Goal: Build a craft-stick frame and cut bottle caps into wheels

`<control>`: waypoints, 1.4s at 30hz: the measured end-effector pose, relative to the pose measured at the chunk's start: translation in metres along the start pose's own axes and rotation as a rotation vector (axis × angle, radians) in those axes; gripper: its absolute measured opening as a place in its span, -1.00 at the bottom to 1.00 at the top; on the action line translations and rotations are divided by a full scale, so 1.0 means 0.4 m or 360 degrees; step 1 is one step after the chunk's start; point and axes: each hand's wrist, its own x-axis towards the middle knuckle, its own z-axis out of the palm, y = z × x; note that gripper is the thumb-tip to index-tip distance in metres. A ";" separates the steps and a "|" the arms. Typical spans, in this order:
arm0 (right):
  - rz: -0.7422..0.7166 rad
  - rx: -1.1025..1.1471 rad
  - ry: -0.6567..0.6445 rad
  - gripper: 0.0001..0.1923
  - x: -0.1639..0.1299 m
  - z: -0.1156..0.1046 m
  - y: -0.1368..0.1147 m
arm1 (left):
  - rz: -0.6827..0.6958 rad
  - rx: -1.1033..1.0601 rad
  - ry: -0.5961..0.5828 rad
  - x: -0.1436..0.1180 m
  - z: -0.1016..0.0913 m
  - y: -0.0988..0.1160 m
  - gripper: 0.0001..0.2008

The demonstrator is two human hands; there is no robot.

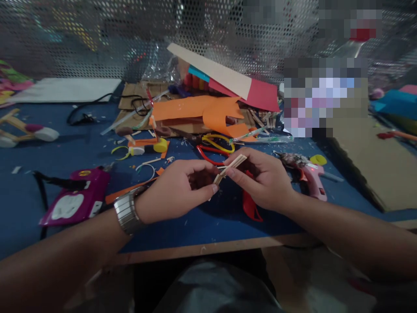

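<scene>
Between my two hands, above the blue tabletop, is a small bundle of thin wooden sticks. My left hand, with a metal watch on the wrist, pinches the bundle's lower end between thumb and fingers. The thumb and fingers of my right hand close on its upper part. Behind them lie scissors with one red and one yellow handle. Partly hidden under my right hand is a red object. A pink glue gun rests just right of that hand.
A purple pouch with a black strap lies at left. Behind are a small stick-built model, orange paper and red card. Cardboard covers the right side. A perforated metal screen stands at the back.
</scene>
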 end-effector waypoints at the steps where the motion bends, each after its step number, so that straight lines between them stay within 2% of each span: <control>1: 0.0002 0.0001 -0.0003 -0.90 0.000 0.000 -0.001 | 0.0001 -0.0008 -0.0002 0.000 0.000 -0.001 -0.83; 8: 0.0008 0.0030 0.0024 -0.91 -0.003 0.005 -0.002 | 0.0057 -0.0002 0.0031 0.000 0.000 0.001 -0.87; 16: -0.0094 -0.0021 -0.0012 -0.94 -0.002 -0.002 -0.005 | 0.0023 -0.0137 0.0045 0.001 0.001 0.008 -0.84; 26: -0.0219 0.0043 -0.0067 -0.93 -0.001 -0.002 -0.002 | 0.0158 -0.0032 0.0270 -0.002 0.005 0.011 -0.82; 42: -0.0238 0.0010 -0.0086 -0.90 0.000 -0.003 0.001 | -0.0201 -0.0421 0.0069 0.005 0.003 0.007 -0.77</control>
